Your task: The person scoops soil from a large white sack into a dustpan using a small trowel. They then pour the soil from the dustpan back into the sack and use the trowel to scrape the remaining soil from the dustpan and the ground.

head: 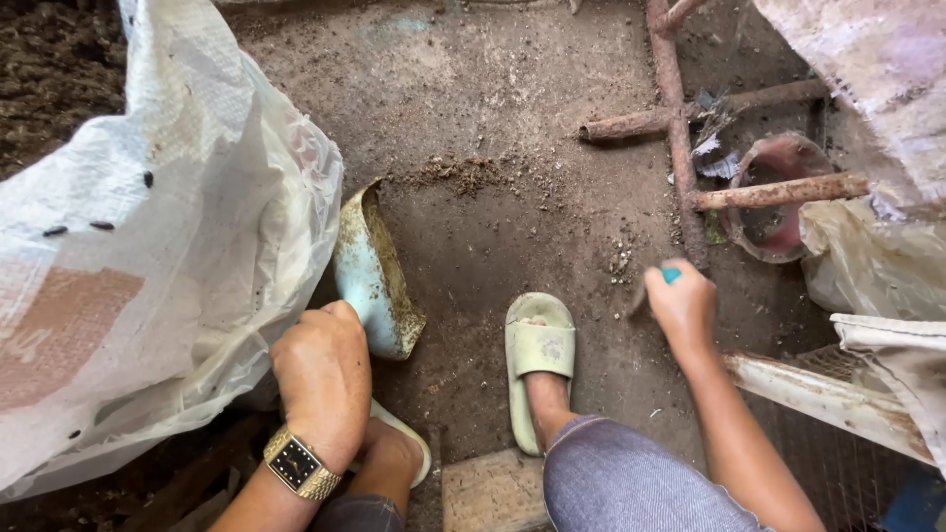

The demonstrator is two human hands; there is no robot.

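Two hands work low over a dirt floor (512,118). The left hand (323,379) is closed on the handle end of a dirty pale-blue scoop (372,271), whose long axis runs up and away from the grip, alongside the white woven sack (148,266) (touching or just beside it, hard to tell). The right hand (682,305), well apart, is fisted around a small teal-handled tool (670,276), its working end blurred.

A dirt-caked pale blue scoop (372,276) stands tilted on the floor beside the white sack (148,246). A small teal-handled tool (658,281) points at the floor.
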